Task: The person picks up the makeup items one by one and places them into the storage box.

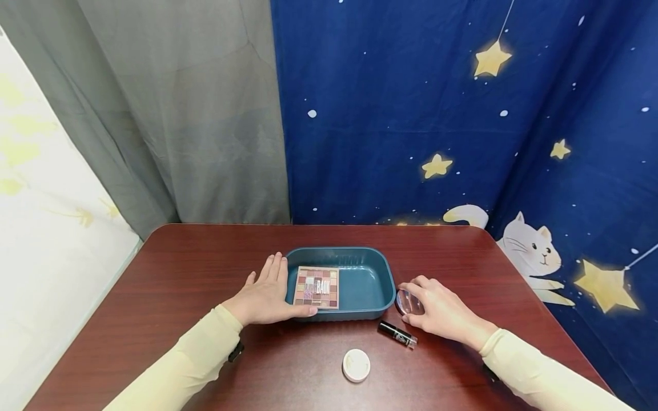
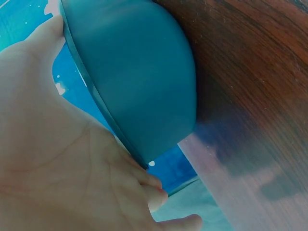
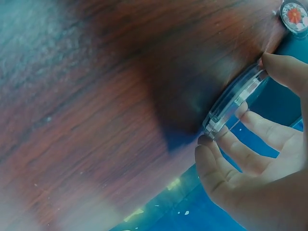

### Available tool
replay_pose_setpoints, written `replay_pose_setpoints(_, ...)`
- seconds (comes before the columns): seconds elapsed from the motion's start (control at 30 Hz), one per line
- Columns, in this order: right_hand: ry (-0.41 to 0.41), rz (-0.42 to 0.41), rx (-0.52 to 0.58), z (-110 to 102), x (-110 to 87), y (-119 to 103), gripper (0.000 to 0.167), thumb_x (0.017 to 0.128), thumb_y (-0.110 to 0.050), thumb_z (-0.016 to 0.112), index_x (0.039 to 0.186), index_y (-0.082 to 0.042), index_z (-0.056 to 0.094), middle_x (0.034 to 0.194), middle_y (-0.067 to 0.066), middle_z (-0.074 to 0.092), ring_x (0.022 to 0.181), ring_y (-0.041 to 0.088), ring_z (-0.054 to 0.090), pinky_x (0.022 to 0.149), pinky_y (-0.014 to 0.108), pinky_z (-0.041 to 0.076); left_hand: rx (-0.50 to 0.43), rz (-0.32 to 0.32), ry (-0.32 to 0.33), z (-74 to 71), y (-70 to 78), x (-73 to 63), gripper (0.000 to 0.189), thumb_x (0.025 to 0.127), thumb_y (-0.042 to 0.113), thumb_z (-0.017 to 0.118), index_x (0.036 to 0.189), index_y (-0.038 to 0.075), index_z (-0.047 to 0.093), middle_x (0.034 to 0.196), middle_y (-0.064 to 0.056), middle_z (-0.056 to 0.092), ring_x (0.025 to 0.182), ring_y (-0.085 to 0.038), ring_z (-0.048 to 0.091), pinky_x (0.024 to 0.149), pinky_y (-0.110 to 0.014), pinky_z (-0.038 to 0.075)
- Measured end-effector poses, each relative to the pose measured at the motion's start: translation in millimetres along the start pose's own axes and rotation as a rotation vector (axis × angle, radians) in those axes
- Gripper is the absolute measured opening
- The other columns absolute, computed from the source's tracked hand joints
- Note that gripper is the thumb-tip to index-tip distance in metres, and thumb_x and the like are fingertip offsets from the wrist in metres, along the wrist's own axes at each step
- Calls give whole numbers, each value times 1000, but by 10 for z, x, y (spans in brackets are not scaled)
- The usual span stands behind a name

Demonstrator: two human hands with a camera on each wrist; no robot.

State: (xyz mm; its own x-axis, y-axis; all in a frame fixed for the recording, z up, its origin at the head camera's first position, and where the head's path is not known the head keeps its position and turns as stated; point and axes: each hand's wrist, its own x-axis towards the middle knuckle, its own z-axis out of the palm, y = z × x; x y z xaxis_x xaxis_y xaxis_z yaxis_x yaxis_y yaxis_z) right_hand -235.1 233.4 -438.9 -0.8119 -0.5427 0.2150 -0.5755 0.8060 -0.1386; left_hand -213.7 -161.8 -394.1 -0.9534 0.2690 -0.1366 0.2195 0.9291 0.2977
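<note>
A blue-green plastic basin stands on the table with an eyeshadow palette lying in its left half. My left hand rests against the basin's left end, fingers straight and thumb along the front rim. In the left wrist view, the palm faces the basin's outer wall. Just right of the basin, my right hand holds a round, clear-lidded compact by its edge. Thumb and fingertips pinch the compact in the right wrist view, where it is tilted.
A black lipstick tube with a clear end lies in front of the basin's right corner. Nearer the front sits a round white jar. Curtains hang behind the dark red wooden table.
</note>
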Motion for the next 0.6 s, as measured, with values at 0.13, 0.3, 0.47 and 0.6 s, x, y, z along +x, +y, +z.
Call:
replay_pose_setpoints(0.13,2,0,1,18,0,-1,55,77,-35,84,124,-13,68,105,0,61,87,15,52,74,36,48,-4,1,-1,5,-2,1,138,70,90,57,158,-6,11,166,-22,4,153,-38,5,113,-69,15)
replay_pose_setpoints(0.3,13,5,12,35,-22,-14,55,76,-34,84,124,-13,68,105,0,61,87,16,53,75,37,49,-3,3,-9,13,0,1,139,69,92,55,158,-6,11,166,-22,4,153,-38,5,113,-68,15)
replay_pose_setpoints(0.47,31,7,7,27,-24,-20,55,76,-34,84,124,-13,69,104,1,61,87,16,53,75,37,49,-1,0,-17,11,-2,10,140,68,93,54,159,-5,10,166,-22,3,153,-38,4,113,-68,15)
replay_pose_setpoints(0.6,38,9,3,13,-5,-20,54,77,-35,84,124,-12,69,104,1,61,88,17,53,75,37,50,4,-5,-16,0,-2,24,140,69,92,55,159,-5,9,166,-22,3,153,-38,4,113,-68,14)
